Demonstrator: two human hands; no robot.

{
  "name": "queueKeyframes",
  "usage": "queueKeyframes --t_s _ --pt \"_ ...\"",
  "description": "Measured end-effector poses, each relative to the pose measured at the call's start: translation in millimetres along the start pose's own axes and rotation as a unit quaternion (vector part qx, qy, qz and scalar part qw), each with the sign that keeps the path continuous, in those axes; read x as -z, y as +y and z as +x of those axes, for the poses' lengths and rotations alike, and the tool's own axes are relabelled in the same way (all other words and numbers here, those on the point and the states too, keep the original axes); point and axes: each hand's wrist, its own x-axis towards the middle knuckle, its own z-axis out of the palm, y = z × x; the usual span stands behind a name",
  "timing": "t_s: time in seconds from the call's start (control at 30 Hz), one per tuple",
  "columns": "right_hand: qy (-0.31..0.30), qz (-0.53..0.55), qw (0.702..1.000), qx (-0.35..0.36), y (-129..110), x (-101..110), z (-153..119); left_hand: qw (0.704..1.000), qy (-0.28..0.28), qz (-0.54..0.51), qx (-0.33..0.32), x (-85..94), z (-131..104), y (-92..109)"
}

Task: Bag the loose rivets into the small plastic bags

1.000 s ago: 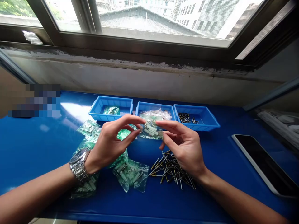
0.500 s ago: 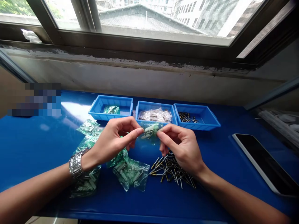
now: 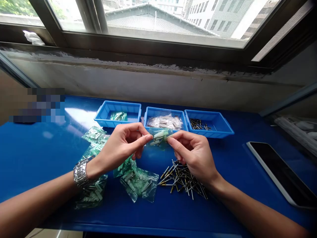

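Note:
A small clear green plastic bag (image 3: 159,137) with pale pieces and thin metal parts inside is stretched between my two hands, in front of the middle bin. My left hand (image 3: 126,142), with a metal watch on its wrist, pinches the bag's left edge between thumb and forefinger. The right edge is pinched by my right hand (image 3: 192,152). Below my right hand lies a loose pile of rivets (image 3: 184,180). Filled green bags (image 3: 140,185) lie beneath and beside my left hand and wrist.
Three blue bins stand in a row at the back: the left bin (image 3: 135,123) holds a green bag, the middle bin (image 3: 146,115) clear bags, the right bin (image 3: 220,124) dark rivets. A phone (image 3: 279,172) lies at the right. Behind is a window.
The held bag has shifted very slightly and turned a little between my fingers. The fingers of my right hand have curled in more. Everything on the table is unchanged.

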Motion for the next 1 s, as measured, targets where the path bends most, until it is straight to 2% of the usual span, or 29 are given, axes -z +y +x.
queueKeyframes --t_s 0.2,0.5,0.63,1.0 --pt "0.01 0.004 1.0 0.019 0 0 0 0.999 0.02 0.021 -0.039 -0.9 -2 0" --pt "0.049 -0.024 0.996 0.073 1 0 -3 0.975 0.09 0.126 -0.163 -1.0 -5 -8" --pt "0.058 -0.053 0.994 0.074 1 1 -4 0.974 0.087 0.132 -0.164 -1.1 -5 -11" --pt "0.053 -0.047 0.995 0.074 0 1 -3 0.97 0.091 0.148 -0.171 0.2 -3 -9"
